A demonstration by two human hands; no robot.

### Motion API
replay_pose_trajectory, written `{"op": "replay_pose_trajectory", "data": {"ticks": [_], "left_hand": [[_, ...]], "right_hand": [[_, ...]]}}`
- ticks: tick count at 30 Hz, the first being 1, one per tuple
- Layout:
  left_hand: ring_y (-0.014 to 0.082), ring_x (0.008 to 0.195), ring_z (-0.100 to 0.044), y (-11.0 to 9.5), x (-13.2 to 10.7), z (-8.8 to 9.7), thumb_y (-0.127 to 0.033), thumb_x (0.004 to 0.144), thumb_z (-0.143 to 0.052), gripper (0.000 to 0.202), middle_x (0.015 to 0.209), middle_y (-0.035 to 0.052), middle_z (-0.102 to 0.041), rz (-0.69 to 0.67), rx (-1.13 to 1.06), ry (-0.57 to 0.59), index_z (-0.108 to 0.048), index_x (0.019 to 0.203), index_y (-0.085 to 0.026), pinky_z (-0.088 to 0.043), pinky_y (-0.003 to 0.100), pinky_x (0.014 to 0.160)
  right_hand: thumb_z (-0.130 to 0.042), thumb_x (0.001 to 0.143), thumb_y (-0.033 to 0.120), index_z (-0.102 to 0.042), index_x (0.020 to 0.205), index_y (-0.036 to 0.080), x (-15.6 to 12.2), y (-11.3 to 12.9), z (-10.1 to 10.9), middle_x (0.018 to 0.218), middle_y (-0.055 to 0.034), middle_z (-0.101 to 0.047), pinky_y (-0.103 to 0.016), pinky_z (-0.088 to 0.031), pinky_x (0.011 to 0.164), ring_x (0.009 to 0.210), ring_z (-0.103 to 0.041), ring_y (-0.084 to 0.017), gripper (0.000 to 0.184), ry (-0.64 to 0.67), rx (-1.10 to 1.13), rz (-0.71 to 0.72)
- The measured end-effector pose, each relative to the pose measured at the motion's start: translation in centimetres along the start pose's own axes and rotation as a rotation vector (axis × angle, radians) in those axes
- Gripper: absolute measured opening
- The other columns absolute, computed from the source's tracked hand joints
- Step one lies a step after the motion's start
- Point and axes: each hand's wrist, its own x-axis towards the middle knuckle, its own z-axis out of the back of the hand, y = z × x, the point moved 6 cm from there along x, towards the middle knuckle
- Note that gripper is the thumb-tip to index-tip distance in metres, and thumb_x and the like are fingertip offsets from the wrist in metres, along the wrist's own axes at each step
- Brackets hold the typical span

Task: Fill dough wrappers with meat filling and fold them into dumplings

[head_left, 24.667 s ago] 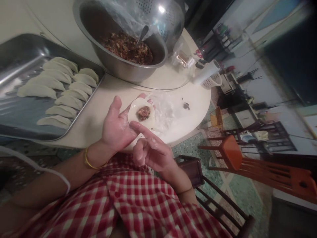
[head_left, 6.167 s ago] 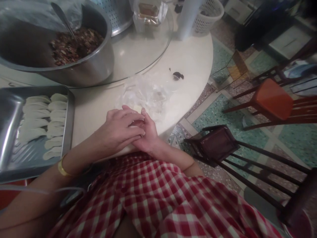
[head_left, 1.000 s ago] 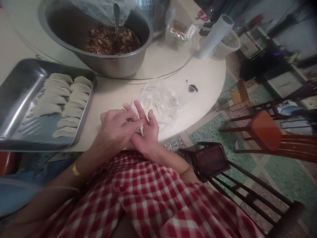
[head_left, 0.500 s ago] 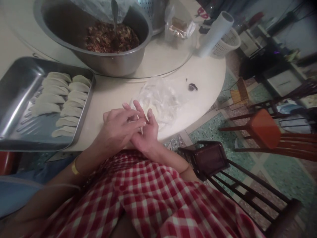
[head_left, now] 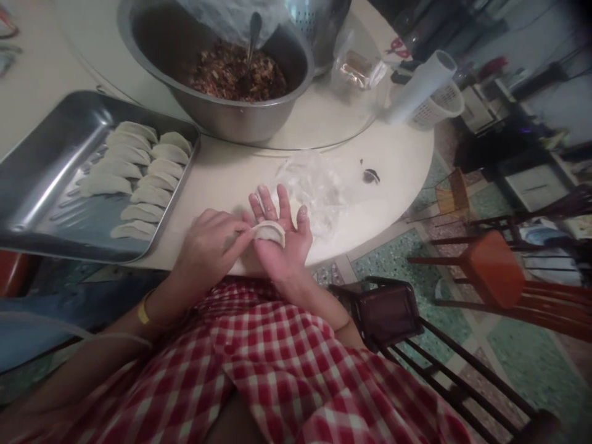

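A folded, half-moon dumpling lies across the palm of my right hand, which is turned up over the table edge with its fingers stretched out and apart. My left hand, with a yellow band at the wrist, comes in from the left. Its fingertips are closed in a pinch on the dumpling's left end. Both hands are dusted with flour. Just beyond my right fingertips is a crumpled clear plastic bag with pale wrappers inside.
A steel tray at the left holds several finished dumplings in two rows. Behind stands a big steel bowl of minced filling with a spoon. A white roll and basket are far right. A dark stool and orange chair stand beside the table.
My left hand has drawn back from covering my right, so the sealed dumpling now shows on the open palm. The view has shifted slightly.
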Motion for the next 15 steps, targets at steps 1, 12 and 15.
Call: {"op": "replay_pose_trajectory", "data": {"ticks": [1,12,15], "left_hand": [[0.0217,0.078,-0.063,0.0,0.0,0.1,-0.035,0.099,-0.051,0.022,0.083,0.0033,-0.072,0.004,-0.026,-0.006,-0.065,0.088,-0.023,-0.048,0.039,0.079],[0.02,0.071,-0.06,0.8,-0.6,-0.3,-0.032,0.097,-0.047,0.028,0.07,0.0015,-0.067,0.111,-0.158,0.097,-0.06,0.075,-0.022,-0.047,0.036,0.07],[0.021,0.075,-0.063,1.2,-0.8,0.6,-0.038,0.098,-0.051,0.024,0.078,0.0016,-0.071,0.074,-0.106,0.031,-0.063,0.083,-0.024,-0.047,0.037,0.075]], "right_hand": [[-0.025,0.096,0.052,-0.059,0.125,0.028,0.0,0.1,0.0,0.121,-0.0044,-0.069,-0.052,-0.036,0.114,0.118,-0.064,-0.02,0.05,-0.001,0.009,0.003],[-0.03,0.095,0.055,-0.06,0.125,0.029,-0.1,-0.3,-0.1,0.123,-0.0041,-0.068,-0.049,-0.037,0.112,0.115,-0.064,-0.019,0.05,0.026,-0.01,0.014],[-0.029,0.096,0.054,-0.06,0.124,0.028,0.0,-0.5,-0.2,0.122,-0.0039,-0.069,-0.05,-0.037,0.113,0.114,-0.065,-0.019,0.05,0.021,-0.011,0.004]]}}
